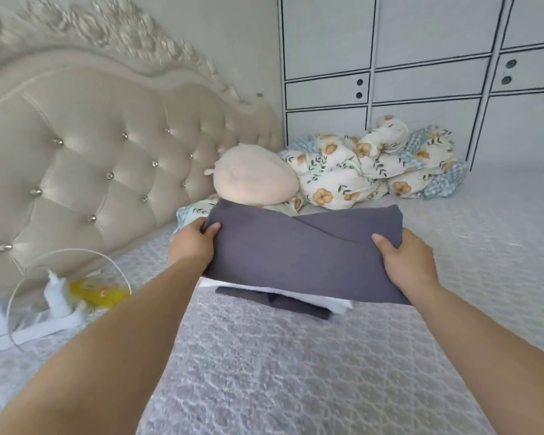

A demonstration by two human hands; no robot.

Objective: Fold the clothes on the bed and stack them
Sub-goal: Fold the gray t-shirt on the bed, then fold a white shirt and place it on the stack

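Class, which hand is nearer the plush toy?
Left. The left hand grips the grey garment just below the plush toy; the right hand is farther right.

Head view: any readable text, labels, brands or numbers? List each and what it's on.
None readable.
Folded grey garment, held by the left hand and the right hand: plain, no print or tag showing.
Yellow packet by the headboard: has markings, too blurred to read.
White bottles: no label legible.
Floral quilt: pattern only.

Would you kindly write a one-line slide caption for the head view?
Both hands, left and right, hold a folded grey garment over a small stack of folded clothes on the bed.
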